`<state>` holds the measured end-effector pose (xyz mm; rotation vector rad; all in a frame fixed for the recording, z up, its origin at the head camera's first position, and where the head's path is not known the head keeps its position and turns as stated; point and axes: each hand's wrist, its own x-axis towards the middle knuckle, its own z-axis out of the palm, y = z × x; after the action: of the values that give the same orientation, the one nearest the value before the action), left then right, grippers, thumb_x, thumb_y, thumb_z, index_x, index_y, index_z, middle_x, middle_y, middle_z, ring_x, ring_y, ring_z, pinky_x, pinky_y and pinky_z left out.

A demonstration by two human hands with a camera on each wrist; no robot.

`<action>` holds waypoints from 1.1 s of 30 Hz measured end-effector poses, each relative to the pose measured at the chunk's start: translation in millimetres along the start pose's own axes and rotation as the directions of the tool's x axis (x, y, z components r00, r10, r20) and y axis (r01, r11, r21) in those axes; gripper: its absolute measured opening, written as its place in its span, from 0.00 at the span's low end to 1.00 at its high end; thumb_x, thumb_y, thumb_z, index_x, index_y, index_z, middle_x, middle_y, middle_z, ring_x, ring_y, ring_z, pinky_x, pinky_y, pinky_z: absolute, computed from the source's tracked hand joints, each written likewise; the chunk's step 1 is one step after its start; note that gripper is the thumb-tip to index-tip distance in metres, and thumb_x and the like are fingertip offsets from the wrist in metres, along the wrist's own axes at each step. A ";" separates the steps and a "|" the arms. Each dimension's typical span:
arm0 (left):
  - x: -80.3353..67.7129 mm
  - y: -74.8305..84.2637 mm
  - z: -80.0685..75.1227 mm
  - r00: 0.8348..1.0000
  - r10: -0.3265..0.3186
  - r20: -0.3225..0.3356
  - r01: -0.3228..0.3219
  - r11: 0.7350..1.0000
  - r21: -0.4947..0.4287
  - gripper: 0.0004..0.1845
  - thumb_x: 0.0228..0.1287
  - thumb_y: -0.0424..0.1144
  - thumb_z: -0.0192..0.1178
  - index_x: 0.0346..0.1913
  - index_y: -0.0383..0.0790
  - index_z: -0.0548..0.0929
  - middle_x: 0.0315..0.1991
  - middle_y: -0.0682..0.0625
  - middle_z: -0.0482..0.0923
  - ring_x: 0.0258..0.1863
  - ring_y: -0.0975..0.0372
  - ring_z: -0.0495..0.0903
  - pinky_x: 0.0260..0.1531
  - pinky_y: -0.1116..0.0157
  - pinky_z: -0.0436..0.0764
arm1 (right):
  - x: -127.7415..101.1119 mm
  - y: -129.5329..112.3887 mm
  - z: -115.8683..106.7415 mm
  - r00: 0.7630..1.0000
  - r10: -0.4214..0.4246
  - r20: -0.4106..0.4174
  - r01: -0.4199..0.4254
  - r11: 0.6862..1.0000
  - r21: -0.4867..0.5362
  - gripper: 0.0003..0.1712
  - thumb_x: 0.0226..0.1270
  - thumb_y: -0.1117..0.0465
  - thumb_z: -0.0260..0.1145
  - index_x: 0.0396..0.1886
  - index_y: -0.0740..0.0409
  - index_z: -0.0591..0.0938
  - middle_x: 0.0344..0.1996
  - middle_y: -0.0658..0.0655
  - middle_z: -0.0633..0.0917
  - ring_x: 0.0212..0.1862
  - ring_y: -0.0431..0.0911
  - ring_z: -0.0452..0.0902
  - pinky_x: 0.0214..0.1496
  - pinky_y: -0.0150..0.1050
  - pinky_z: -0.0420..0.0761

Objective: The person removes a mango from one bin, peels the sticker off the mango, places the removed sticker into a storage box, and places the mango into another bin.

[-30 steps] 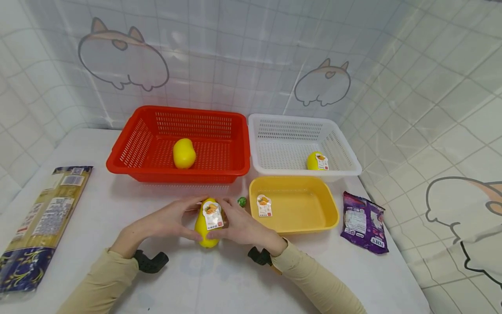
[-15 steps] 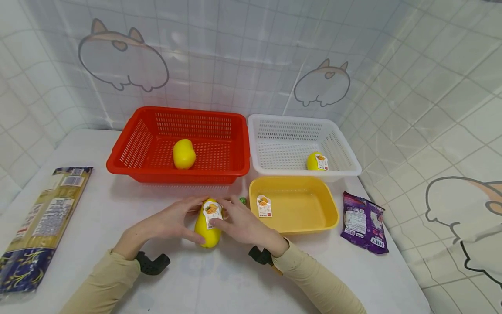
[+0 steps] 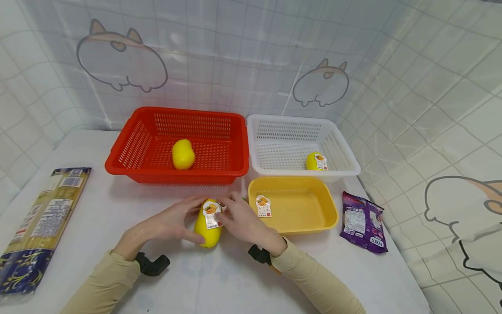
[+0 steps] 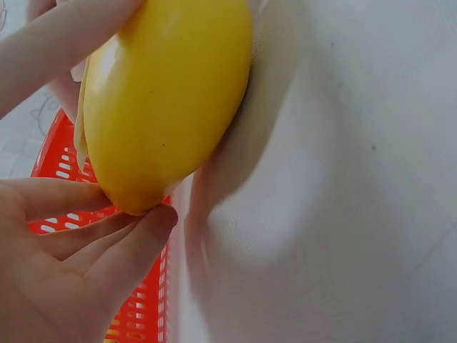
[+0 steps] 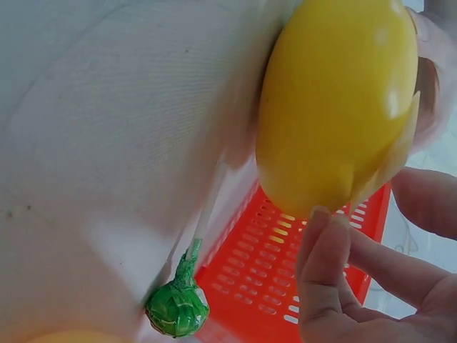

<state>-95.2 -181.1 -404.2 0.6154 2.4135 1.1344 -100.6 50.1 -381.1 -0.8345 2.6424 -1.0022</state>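
A yellow mango (image 3: 208, 233) with a white fruit-picture sticker (image 3: 212, 213) on its top lies on the table between both hands. My left hand (image 3: 168, 222) grips it from the left, thumb at the near end and fingers at the far end. From the right, my right hand (image 3: 243, 220) holds its far end with bent fingers, the thumb by the sticker. One edge of the sticker stands off the skin in the right wrist view. A green-wrapped lollipop (image 5: 177, 307) lies beside the right hand, mostly hidden in the head view.
Behind the hands stands a red basket (image 3: 176, 179) holding another mango (image 3: 183, 155). A white basket (image 3: 274, 168) beside it holds a stickered mango (image 3: 311, 161). In front is a yellow tray (image 3: 302, 211) with a sticker inside. A purple packet (image 3: 362, 222) lies right, a noodle packet (image 3: 47, 218) left.
My right thumb has moved up from the mango's near side to the sticker. The right hand now covers nearly all of the lollipop. My left hand keeps its grip.
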 end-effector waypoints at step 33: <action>2.0 5.2 7.1 1.000 -0.021 -0.009 0.021 0.999 -0.030 0.63 0.43 0.54 0.81 0.77 0.32 0.56 0.77 0.38 0.55 0.72 0.45 0.65 0.70 0.49 0.69 | 6.8 3.8 6.6 0.992 0.025 -0.120 -0.019 0.999 0.046 0.04 0.72 0.62 0.64 0.41 0.58 0.83 0.33 0.50 0.80 0.32 0.39 0.72 0.33 0.25 0.77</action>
<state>-92.0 -172.7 -404.6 0.5753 2.4011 1.1649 -105.5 44.9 -388.4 -0.7564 2.7110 -1.1360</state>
